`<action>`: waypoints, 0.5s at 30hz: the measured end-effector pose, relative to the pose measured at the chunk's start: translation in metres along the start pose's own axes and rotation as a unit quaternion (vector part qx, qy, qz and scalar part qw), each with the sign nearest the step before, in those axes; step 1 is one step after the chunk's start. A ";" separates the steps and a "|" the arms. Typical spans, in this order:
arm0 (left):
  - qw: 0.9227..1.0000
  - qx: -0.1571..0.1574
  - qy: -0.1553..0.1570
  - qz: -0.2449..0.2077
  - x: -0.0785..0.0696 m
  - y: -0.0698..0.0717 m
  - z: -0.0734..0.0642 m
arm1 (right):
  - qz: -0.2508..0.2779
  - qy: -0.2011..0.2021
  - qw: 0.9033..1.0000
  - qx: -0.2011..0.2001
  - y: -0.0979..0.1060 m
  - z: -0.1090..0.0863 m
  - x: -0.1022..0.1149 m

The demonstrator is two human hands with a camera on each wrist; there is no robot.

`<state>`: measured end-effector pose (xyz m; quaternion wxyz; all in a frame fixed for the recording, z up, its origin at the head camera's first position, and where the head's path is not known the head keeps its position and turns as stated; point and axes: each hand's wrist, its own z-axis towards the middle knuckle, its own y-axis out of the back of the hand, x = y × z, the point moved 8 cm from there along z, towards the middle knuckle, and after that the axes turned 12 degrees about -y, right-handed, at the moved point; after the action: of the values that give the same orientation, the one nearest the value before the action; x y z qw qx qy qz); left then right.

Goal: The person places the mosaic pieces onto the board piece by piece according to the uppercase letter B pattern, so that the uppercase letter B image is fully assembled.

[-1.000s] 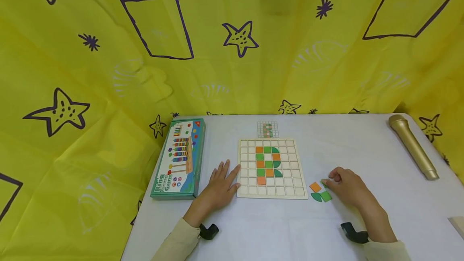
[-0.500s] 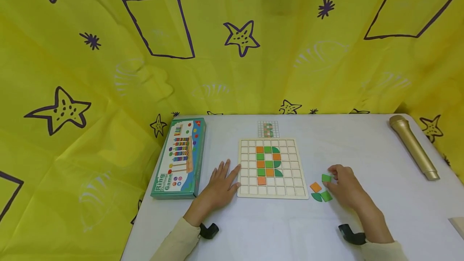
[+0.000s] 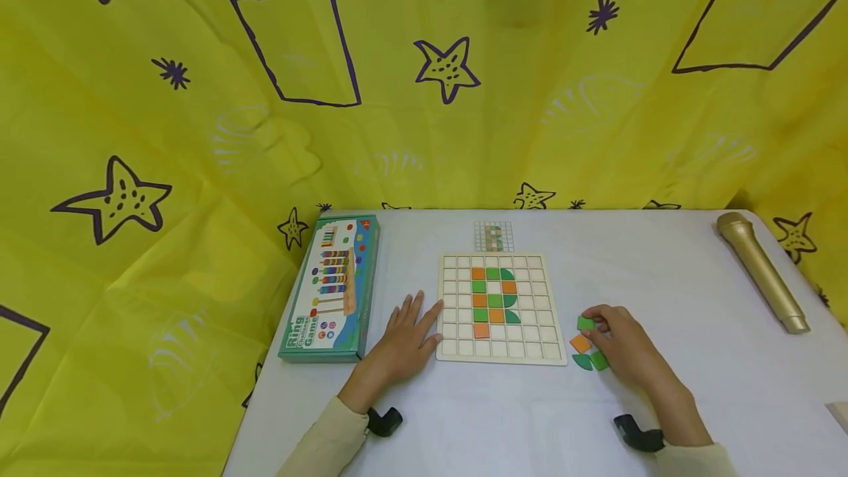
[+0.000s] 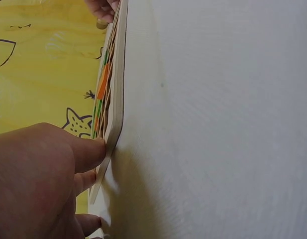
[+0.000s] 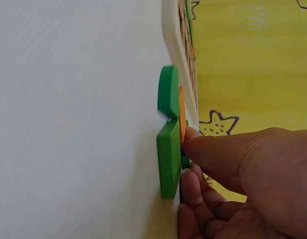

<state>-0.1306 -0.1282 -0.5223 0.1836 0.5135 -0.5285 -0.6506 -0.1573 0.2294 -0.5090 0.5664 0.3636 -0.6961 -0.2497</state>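
Note:
My right hand [image 3: 626,348] pinches a green square tile [image 3: 586,323] between thumb and fingers, just right of the wooden grid board [image 3: 533,332]. Below it on the table lie an orange square tile [image 3: 580,344], a dark green curved tile [image 3: 582,362] and another green square tile [image 3: 599,361]; the right wrist view shows this last green tile [image 5: 169,162] close up beside the thumb. My left hand [image 3: 405,344] lies with fingers spread, thumb and forefinger touching the board's left edge. Orange, green and dark green tiles on the board form an R-like figure.
Behind the board lies a small pattern card [image 3: 493,237] with a similar figure. A Ring Game box [image 3: 331,289] lies at the left, a gold microphone [image 3: 762,271] at the far right. A yellow patterned cloth [image 3: 397,131] hangs behind the table.
My right hand has drawn the upper green square tile slightly left, toward the board, and now pinches it. The left hand stays at the board's edge.

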 end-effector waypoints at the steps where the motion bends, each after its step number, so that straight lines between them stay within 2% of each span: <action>1: 1.000 0.000 0.000 0.001 0.000 0.000 0.000 | 0.001 0.001 1.000 -0.001 -0.001 0.000 0.001; 9: 1.000 0.002 0.000 0.002 -0.001 0.000 0.000 | 0.016 0.009 1.000 -0.006 -0.007 0.005 0.016; 15: 1.000 0.001 0.000 0.001 -0.001 0.001 0.000 | 0.028 0.033 0.999 0.008 -0.025 0.003 0.045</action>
<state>-0.1304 -0.1280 -0.5206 0.1834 0.5128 -0.5302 -0.6498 -0.1593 0.1786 -0.5011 0.5931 0.3569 -0.6887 -0.2157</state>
